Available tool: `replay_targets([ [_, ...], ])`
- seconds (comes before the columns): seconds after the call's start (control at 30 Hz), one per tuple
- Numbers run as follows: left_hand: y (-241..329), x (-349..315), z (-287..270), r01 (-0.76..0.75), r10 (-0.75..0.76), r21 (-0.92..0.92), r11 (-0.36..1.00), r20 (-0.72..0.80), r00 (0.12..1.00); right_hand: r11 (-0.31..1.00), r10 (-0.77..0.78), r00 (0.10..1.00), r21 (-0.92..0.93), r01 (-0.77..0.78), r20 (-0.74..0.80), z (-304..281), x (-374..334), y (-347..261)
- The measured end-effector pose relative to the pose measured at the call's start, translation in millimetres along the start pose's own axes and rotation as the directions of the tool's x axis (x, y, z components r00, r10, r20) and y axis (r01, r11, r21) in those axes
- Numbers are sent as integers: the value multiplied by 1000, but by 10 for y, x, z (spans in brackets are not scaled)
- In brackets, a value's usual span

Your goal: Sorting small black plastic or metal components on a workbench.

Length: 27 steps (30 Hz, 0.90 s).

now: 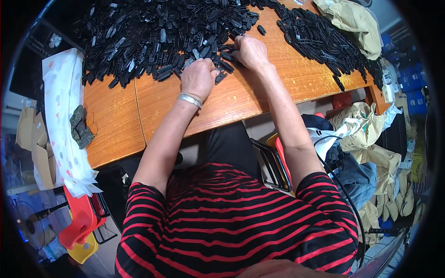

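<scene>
A large heap of small, long black plastic pieces (134,39) covers the far left and middle of the wooden table (241,99). At the heap's near edge my left hand (199,78) is closed, its fingers curled down among loose pieces; what they hold is hidden. A silvery band (190,99) circles my left wrist. Just to the right, my right hand (251,52) has its fingers bent together against pieces at the heap's edge, and their grip is partly hidden. Several loose black pieces (225,67) lie between the two hands.
A second heap of slimmer black pieces (320,41) spreads along the table's right side, beside a beige bag (354,23). Patterned white sheeting (65,116) and a dark cloth (81,127) lie at the left edge. Bags (357,120) and a red chair (79,222) stand below table height.
</scene>
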<state>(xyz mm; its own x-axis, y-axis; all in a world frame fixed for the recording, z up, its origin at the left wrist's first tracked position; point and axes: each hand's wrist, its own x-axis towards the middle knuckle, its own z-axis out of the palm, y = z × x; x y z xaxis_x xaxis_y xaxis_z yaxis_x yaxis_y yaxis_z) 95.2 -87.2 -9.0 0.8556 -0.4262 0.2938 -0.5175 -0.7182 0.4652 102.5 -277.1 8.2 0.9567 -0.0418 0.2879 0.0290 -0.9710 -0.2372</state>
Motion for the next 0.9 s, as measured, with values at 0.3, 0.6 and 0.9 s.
replay_targets([
  [0.3,-28,-119,-28,70,-62,-156,985,61,996,817,100,995,571,-74,-15,-47,-216,-69],
  [0.6,12,-497,-194,292,-170,-955,43,281,944,-161,354,929,986,-50,105,-18,-771,-763],
  [0.9,-61,-642,-256,211,-215,-974,86,188,958,183,318,944,971,-156,91,-106,-1049,-963],
])
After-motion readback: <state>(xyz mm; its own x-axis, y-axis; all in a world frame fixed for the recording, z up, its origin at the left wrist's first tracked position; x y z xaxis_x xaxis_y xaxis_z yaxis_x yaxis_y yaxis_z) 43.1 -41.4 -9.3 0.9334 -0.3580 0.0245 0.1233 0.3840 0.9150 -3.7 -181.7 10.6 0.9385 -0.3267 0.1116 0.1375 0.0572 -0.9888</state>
